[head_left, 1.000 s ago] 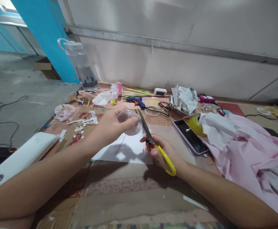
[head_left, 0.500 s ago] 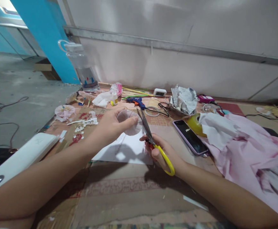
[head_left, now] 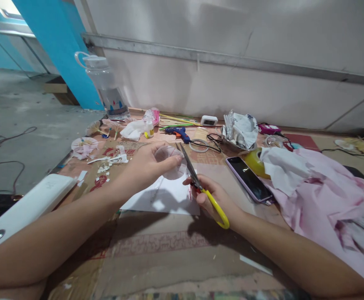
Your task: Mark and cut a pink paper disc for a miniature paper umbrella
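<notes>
Over the white sheet [head_left: 144, 203] on the desk [head_left: 144, 266]: left hand [head_left: 152, 161] pinches a thin translucent disc [head_left: 173, 173], thumb in front; right hand [head_left: 217, 199] grips yellow-handled scissors [head_left: 196, 179], blades slightly parted by the disc's edge, contact unclear. Disc looks light, soft, easily creased; best held lightly near its rim. Scissors look stiff.

Two hands: one left hand [head_left: 149, 164], one right hand [head_left: 214, 200]. One pair of scissors [head_left: 215, 208]. One disc [head_left: 173, 172]. One white sheet [head_left: 169, 202]. One phone [head_left: 249, 179]. One tape roll [head_left: 255, 163]. One glue gun [head_left: 179, 133]. One bowl [head_left: 235, 146]. One carton [head_left: 58, 88]. Two bottles: one large bottle [head_left: 105, 85], one small bottle [head_left: 149, 131]. One pink cloth [head_left: 322, 200]. Several sticks [head_left: 182, 119], too bunched to count. Many paper scraps [head_left: 103, 169], too small to count.
</notes>
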{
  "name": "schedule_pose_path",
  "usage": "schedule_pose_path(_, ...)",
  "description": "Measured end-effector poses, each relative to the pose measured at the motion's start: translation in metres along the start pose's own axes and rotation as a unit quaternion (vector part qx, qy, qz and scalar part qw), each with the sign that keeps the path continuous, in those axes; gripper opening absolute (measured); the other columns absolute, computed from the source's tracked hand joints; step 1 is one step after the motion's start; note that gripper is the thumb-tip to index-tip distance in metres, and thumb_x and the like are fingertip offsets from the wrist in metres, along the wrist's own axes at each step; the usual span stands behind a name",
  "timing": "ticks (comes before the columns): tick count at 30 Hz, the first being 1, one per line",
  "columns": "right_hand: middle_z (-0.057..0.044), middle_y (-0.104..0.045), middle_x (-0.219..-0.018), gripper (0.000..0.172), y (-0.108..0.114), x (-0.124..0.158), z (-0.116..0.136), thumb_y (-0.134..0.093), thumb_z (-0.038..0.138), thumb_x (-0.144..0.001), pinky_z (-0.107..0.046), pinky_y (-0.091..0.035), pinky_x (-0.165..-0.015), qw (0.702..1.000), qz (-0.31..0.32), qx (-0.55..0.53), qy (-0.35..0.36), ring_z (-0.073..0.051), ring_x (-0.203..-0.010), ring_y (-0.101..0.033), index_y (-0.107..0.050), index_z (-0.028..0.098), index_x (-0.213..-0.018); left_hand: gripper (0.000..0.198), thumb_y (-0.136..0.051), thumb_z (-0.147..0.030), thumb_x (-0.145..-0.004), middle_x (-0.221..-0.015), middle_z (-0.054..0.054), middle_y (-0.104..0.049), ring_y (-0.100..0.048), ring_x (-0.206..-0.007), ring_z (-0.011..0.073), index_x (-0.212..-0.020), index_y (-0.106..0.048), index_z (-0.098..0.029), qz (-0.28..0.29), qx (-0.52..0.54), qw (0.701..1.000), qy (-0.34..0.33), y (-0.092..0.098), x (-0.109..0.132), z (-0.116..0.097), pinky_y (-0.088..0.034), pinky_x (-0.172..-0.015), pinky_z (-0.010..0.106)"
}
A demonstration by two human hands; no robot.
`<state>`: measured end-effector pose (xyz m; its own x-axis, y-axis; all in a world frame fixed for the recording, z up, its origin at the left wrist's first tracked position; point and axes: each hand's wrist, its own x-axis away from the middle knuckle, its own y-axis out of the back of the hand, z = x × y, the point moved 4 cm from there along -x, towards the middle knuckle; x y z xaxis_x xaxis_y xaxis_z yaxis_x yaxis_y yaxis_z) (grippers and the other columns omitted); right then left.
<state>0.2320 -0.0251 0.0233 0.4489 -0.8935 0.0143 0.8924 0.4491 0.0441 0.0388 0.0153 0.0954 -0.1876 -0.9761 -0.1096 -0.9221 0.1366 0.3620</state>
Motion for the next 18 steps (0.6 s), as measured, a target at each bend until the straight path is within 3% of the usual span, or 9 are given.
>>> schedule_pose_path(3,0.003,-0.049,-0.075,0.073,0.005,-0.003,0.002,-0.074,0.078,-0.073,-0.027,-0.033,-0.055,1.000,-0.013,0.000,0.006,-0.012,-0.061,-0.041,-0.064,0.018,-0.112,0.032,-0.068,-0.050,-0.081,-0.076,0.000,-0.062,-0.056,-0.071,0.0162,-0.077,-0.056,-0.021,-0.010,-0.003,1.000,-0.009,0.001,-0.003,0.002,-0.041,-0.065,0.030)
schedule_pose_path(6,-0.002,-0.059,-0.083,0.058,0.027,-0.016,0.007,-0.071,0.063,-0.083,-0.031,-0.045,-0.063,0.993,-0.056,0.099,0.036,-0.017,-0.068,-0.054,-0.065,0.019,-0.119,0.032,-0.068,-0.051,-0.080,-0.072,-0.002,-0.057,-0.053,-0.068,0.0155,-0.076,-0.056,-0.021,-0.054,-0.027,0.998,-0.010,0.001,-0.011,0.016,-0.041,-0.065,0.030)
schedule_pose_path(8,-0.006,-0.065,-0.094,0.045,0.051,-0.028,0.010,-0.070,0.048,-0.087,-0.035,-0.050,-0.076,0.953,-0.137,0.261,0.071,-0.022,-0.082,-0.061,-0.066,0.020,-0.121,0.033,-0.065,-0.053,-0.081,-0.075,-0.001,-0.060,-0.055,-0.071,0.0167,-0.079,-0.058,-0.020,-0.053,-0.041,0.998,0.008,-0.003,-0.019,0.033,-0.041,-0.066,0.030)
schedule_pose_path(9,-0.008,-0.066,-0.096,0.046,0.062,-0.035,0.008,-0.071,0.041,-0.086,-0.037,-0.051,-0.080,0.922,-0.152,0.348,0.069,-0.024,-0.087,-0.062,-0.065,0.019,-0.127,0.032,-0.065,-0.052,-0.080,-0.076,-0.001,-0.060,-0.056,-0.071,0.0172,-0.078,-0.057,-0.021,-0.058,-0.060,0.996,0.018,-0.006,-0.024,0.043,-0.042,-0.066,0.031)
schedule_pose_path(13,-0.016,-0.068,-0.108,0.054,0.089,-0.055,-0.009,-0.063,0.018,-0.089,-0.041,-0.051,-0.093,0.822,-0.126,0.553,0.058,-0.029,-0.101,-0.064,-0.058,0.010,-0.142,0.028,-0.063,-0.048,-0.081,-0.074,0.000,-0.062,-0.058,-0.070,0.0186,-0.074,-0.054,-0.022,-0.038,-0.073,0.996,0.040,-0.016,-0.037,0.077,-0.043,-0.066,0.032)
schedule_pose_path(15,-0.020,-0.068,-0.115,0.049,0.094,-0.055,-0.009,-0.062,0.016,-0.089,-0.045,-0.049,-0.098,0.804,-0.116,0.580,0.052,-0.032,-0.108,-0.063,-0.062,0.010,-0.138,0.025,-0.062,-0.046,-0.082,-0.075,0.001,-0.063,-0.059,-0.073,0.0195,-0.074,-0.054,-0.023,-0.037,-0.077,0.995,0.045,-0.019,-0.040,0.087,-0.045,-0.068,0.034)
schedule_pose_path(18,-0.019,-0.070,-0.121,0.030,0.089,-0.042,0.011,-0.060,0.021,-0.094,-0.049,-0.046,-0.102,0.806,-0.093,0.577,0.094,-0.034,-0.114,-0.062,-0.072,0.014,-0.121,0.022,-0.064,-0.043,-0.082,-0.078,0.002,-0.064,-0.058,-0.075,0.0201,-0.074,-0.054,-0.024,-0.036,-0.085,0.995,0.048,-0.020,-0.042,0.093,-0.045,-0.070,0.035)
